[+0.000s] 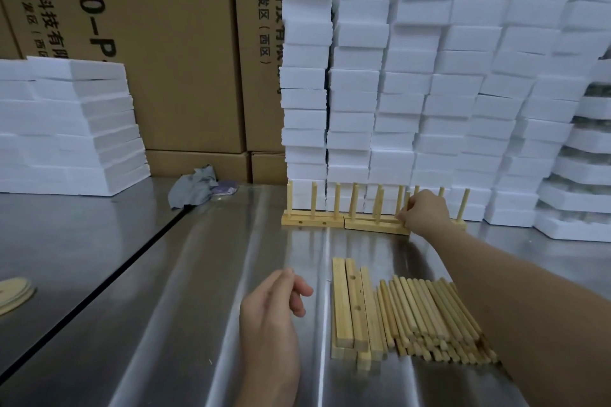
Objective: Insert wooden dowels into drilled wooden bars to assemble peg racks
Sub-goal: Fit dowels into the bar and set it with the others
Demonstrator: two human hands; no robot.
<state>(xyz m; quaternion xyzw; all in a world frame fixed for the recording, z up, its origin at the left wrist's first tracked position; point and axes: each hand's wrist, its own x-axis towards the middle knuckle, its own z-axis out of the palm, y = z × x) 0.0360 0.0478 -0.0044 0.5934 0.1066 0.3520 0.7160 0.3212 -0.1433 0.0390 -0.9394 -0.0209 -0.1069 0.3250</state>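
Note:
Assembled peg racks stand in a row at the back of the steel table (205, 274): one rack (312, 221) on the left, another rack (377, 225) to its right, with upright dowels. My right hand (425, 211) reaches far forward and grips the right end of that second rack. My left hand (274, 304) hovers over the table, fingers loosely curled and apart, holding nothing. Near me lie several drilled wooden bars (353, 304) and, right of them, a pile of loose dowels (436, 317).
Tall stacks of white foam blocks (429, 92) rise just behind the racks; a lower foam stack (66, 125) sits at the left. Cardboard boxes (185, 43) form the back wall. A grey rag (193, 187) lies at the table's rear. Round wooden discs (13, 292) show at the left edge.

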